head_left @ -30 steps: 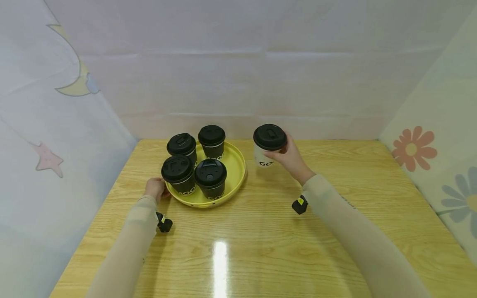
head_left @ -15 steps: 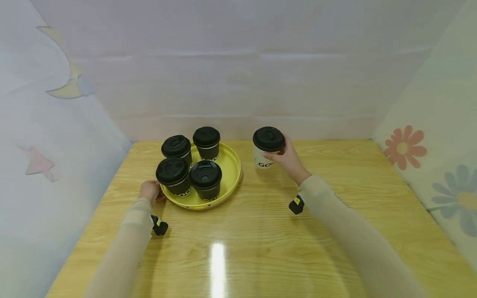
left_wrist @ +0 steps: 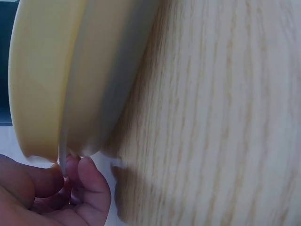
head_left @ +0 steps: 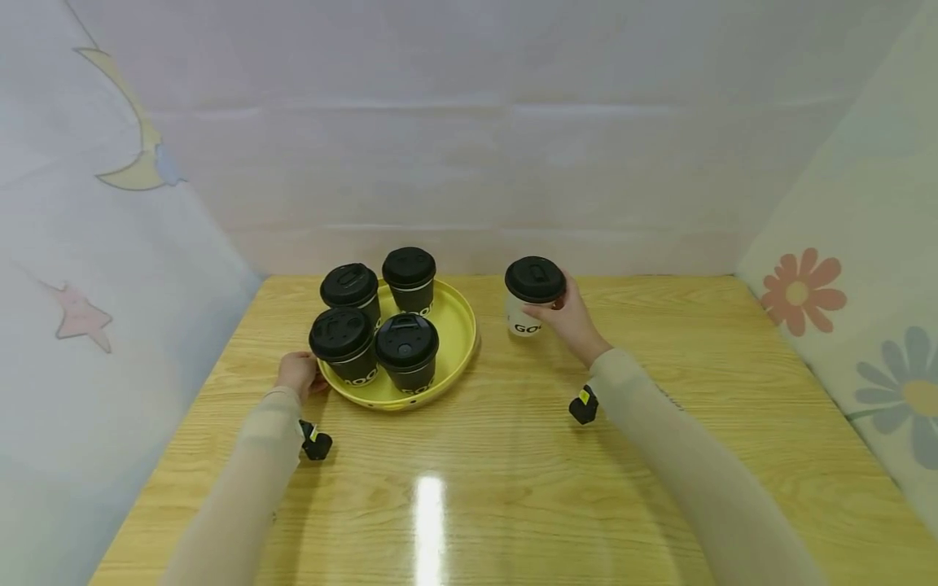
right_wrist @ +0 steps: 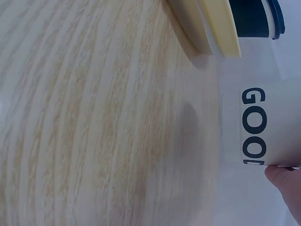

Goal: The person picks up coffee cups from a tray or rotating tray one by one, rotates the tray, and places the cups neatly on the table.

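Observation:
My right hand (head_left: 575, 324) grips a white paper cup (head_left: 523, 321) with a black lid, its thumb on the near side and its other fingers mostly hidden behind. The cup is upright, close over the table, right of a round yellow tray (head_left: 458, 334). Dark lettering shows on the cup wall (right_wrist: 277, 122) in the right wrist view. At the tray's left edge, my left hand (head_left: 296, 373) pinches the rim; in the left wrist view thumb and fingers (left_wrist: 96, 183) close on a thin edge. Several black-lidded dark paper cups (head_left: 406, 354) stand upright on the tray.
The wooden table (head_left: 513, 472) runs back to a pale cloth wall (head_left: 469, 163). Cloth sides with a moon and star on the left and flowers (head_left: 802, 291) on the right enclose it. Wrist cameras (head_left: 584, 405) hang below both wrists.
The white cup in my right hand has come down slightly and moved a little right, away from the tray. My left hand keeps its hold on the rim. The head view has shifted slightly.

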### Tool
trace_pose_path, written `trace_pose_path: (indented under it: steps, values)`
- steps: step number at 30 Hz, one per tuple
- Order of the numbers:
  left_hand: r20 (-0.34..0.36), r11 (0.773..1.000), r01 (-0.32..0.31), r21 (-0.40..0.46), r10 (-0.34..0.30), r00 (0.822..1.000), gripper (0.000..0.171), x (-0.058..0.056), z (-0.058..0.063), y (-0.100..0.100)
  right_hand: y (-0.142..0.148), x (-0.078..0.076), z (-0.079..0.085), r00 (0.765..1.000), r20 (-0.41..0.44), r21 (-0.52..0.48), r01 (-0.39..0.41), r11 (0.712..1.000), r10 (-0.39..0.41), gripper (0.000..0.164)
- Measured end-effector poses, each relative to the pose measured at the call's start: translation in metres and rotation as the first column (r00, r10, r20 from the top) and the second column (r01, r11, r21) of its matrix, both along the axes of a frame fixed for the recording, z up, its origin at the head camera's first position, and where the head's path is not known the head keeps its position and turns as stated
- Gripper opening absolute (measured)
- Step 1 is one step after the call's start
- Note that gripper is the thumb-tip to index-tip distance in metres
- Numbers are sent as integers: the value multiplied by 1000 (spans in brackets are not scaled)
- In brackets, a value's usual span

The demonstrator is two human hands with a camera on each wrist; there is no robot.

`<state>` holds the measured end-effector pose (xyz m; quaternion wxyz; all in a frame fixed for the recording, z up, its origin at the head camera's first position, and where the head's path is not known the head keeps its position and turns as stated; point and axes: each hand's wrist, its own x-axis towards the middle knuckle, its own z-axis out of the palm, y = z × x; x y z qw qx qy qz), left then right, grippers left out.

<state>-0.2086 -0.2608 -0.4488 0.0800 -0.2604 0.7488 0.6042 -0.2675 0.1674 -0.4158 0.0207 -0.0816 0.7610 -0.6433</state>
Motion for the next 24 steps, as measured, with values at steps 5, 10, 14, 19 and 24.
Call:
trace_pose_path:
  steps: [5, 10, 14, 19, 24]
  values:
    - [2, 1000, -2, 4, 2, 1000, 27, -2, -1, -1, 1, -2, -4, 1000, 5, 7, 6, 1000, -6, 96]
    - [7, 1000, -3, 7, 2, 1000, 29, -2, -1, -1, 2, -5, -8, 1000, 9, 5, 9, 1000, -9, 95]
    - [12, 1000, 0, 8, 0, 1000, 31, -2, -1, -2, 2, -7, -10, 1000, 19, -1, 11, 1000, -11, 95]
    - [15, 1000, 5, 4, -5, 1000, 33, -3, -2, -2, 2, -9, -13, 1000, 28, 1, 12, 1000, -12, 97]
    - [8, 1000, 9, 1, -9, 1000, 33, -2, -1, -2, 2, -12, -16, 999, 36, 2, 25, 1000, -25, 96]
